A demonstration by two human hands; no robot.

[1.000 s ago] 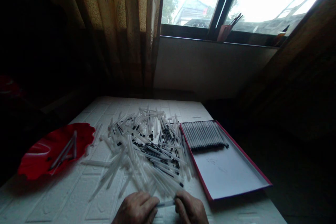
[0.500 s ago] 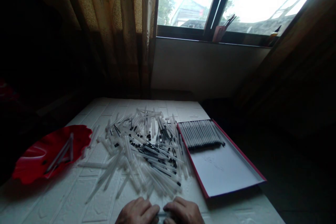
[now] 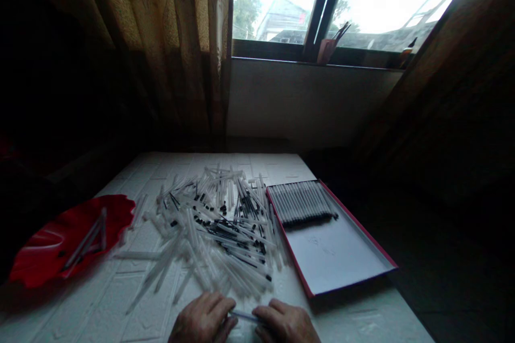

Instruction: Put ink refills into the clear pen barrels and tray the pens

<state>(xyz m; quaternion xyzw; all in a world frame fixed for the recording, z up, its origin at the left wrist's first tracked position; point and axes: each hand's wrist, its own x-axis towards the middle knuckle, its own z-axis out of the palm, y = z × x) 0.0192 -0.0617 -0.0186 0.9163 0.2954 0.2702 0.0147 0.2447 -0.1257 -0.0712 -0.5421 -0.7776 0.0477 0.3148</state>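
Observation:
At the bottom of the view, my left hand (image 3: 205, 317) and my right hand (image 3: 284, 321) pinch a thin pale pen (image 3: 246, 316) between them, one at each end. Its middle shows in the gap; both ends are hidden by fingers. Just beyond my hands spreads a pile of clear pen barrels (image 3: 197, 241), with black refills (image 3: 229, 230) and small black caps or plugs among them. To the right lies a shallow red-edged box lid (image 3: 322, 262) with a white inside, where a row of assembled pens (image 3: 301, 203) lies side by side at the far end.
A red wavy-edged plate (image 3: 36, 257) at the left holds a few pen pieces. All this stands on a white brick-patterned tabletop (image 3: 100, 305). Behind it are a wall, a window with a pink holder (image 3: 326, 51) on its sill, and curtains (image 3: 173, 37).
My hands have drawn slightly apart, so more of the pen shows between them. The whole view has shifted a little, and the things on the table sit slightly further left.

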